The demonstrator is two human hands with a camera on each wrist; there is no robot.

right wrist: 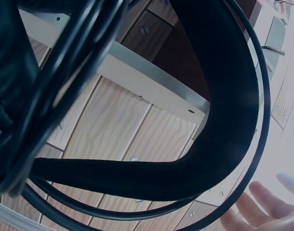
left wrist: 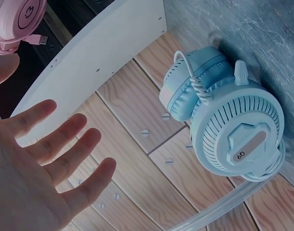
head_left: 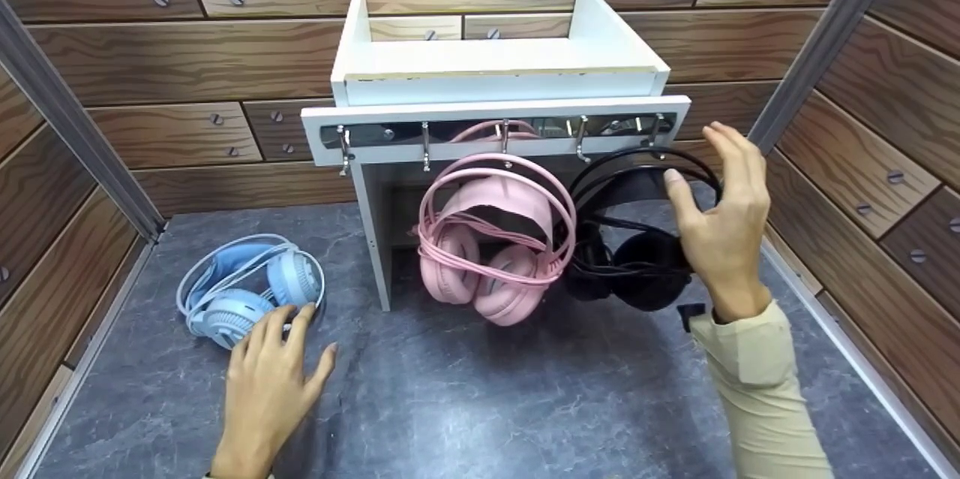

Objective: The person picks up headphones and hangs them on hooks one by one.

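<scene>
Blue headphones point(head_left: 236, 314) lie on the grey surface at the left, their cable wound around them. My left hand point(head_left: 270, 378) hovers beside them with fingers spread; the left wrist view shows its palm bare and a gap between it and the blue headphones point(left wrist: 238, 130). Pink headphones point(head_left: 514, 287) hang from a middle hook of the rack. Black headphones point(head_left: 649, 269) hang from the rack's right end, their cable looped around them. Beside their headband is my right hand point(head_left: 724, 216), thumb and fingers apart, holding nothing. The black headband point(right wrist: 233, 96) fills much of the right wrist view.
A white shelf unit point(head_left: 472, 55) stands against the wood-patterned back wall. Across its front runs a white hook rail point(head_left: 375, 152) with several metal hooks. Wood-patterned side walls point(head_left: 885, 186) with grey metal posts point(head_left: 821, 36) close in the work area.
</scene>
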